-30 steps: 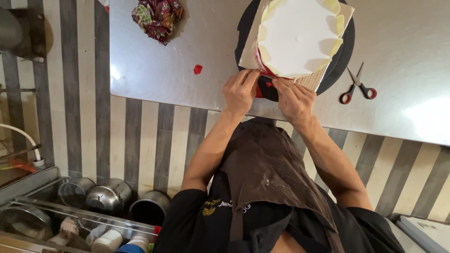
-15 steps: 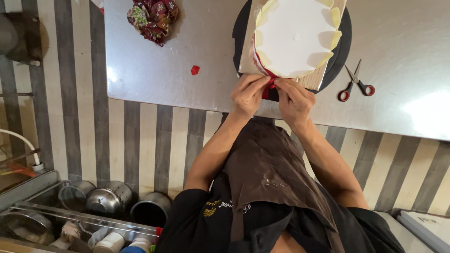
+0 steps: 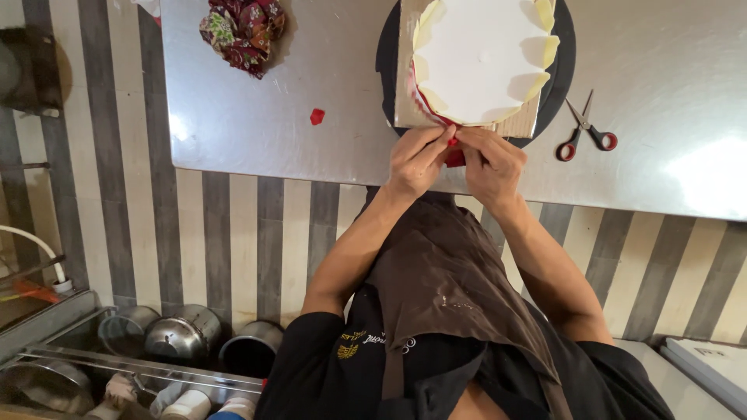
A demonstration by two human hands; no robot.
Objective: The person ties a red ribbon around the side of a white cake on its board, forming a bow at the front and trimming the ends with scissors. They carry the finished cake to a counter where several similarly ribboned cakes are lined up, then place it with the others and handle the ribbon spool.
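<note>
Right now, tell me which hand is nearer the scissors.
Right. The right hand pinches the red piece at the cake's near edge, apart from the scissors lying on its outer side. The left hand sits beyond it, farther away.

White round cake (image 3: 478,66) with pale yellow edge pieces on tan cardboard square (image 3: 523,126) over black round turntable (image 3: 562,74). Red strip (image 3: 454,158) at cake's near edge, pinched between left hand (image 3: 416,159) and right hand (image 3: 492,162). Red-handled scissors (image 3: 585,132) and small red scrap (image 3: 317,117) on grey steel table (image 3: 257,132). Floral cloth (image 3: 243,27) in dark red, green and cream. Floor (image 3: 233,225) striped grey and cream. Brown apron (image 3: 443,288) over black shirt (image 3: 311,373).
</note>
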